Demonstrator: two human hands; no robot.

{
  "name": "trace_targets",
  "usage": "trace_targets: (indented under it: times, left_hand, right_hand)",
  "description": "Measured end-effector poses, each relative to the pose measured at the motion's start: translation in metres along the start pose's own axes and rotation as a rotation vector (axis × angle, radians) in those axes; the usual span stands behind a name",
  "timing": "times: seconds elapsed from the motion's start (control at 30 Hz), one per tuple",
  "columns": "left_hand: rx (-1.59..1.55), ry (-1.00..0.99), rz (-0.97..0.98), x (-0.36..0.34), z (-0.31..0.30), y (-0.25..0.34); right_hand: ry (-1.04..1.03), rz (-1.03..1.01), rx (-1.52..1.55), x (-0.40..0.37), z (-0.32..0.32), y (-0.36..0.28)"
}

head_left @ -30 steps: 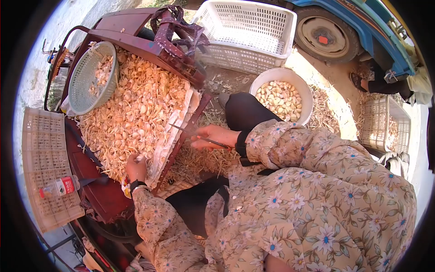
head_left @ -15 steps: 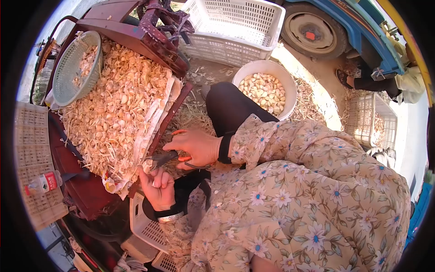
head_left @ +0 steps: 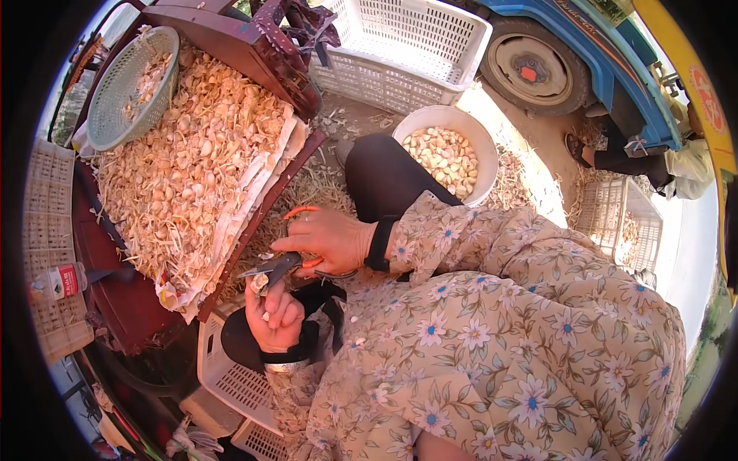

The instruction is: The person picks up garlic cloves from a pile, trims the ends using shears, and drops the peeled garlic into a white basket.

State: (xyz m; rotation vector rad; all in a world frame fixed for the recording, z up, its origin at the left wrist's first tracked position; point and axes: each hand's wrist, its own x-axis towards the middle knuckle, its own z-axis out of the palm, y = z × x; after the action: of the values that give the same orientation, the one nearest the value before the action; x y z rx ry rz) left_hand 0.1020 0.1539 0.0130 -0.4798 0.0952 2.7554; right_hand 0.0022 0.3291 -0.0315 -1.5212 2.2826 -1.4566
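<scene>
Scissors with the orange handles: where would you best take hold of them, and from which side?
The scissors are best taken by the orange handle loops, coming from the right hand's side. Their dark blades point at the left hand and its garlic piece, so that end is sharp and crowded. The right hand has its grip through the loops.

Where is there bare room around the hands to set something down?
Bare dark red cart bed between the garlic pile and the bottle; sunlit ground between bucket and wheel. Crowded: trimmings by the right hand with scissors; left hand holds a garlic bulb.
</scene>
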Motion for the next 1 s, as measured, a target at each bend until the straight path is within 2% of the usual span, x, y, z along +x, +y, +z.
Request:
trace_targets:
  times: [0.1,0.2,0.3,0.4,0.6,0.7,0.9,1.0]
  left_hand:
    - [0.126,0.074,0.042,-0.002,0.001,0.004]
    - [0.437,0.278,0.273,-0.001,0.007,-0.001]
    - [0.759,0.396,0.564,0.0,0.016,-0.015]
    - [0.985,0.529,0.677,-0.002,0.0,-0.015]
    - [1.039,0.585,0.746,-0.004,-0.002,-0.017]
    - [0.958,0.515,0.698,-0.01,-0.006,-0.011]
    - [0.89,0.447,0.636,-0.02,-0.013,-0.001]
    - [0.949,0.39,0.632,-0.029,-0.008,-0.003]
  right_hand:
    - [-0.101,0.1,0.029,-0.003,0.0,-0.001]
    - [-0.164,0.201,0.074,-0.005,-0.002,-0.005]
    - [-0.201,0.275,0.192,-0.006,-0.002,-0.004]
    - [-0.26,0.285,0.201,-0.005,-0.001,-0.007]
    - [-0.293,0.308,0.245,-0.007,0.002,-0.01]
    - [-0.383,0.352,0.403,-0.004,-0.002,-0.014]
    - [-0.416,0.358,0.627,-0.009,0.019,-0.01]
    - [-0.42,0.782,0.948,-0.002,0.007,-0.015]
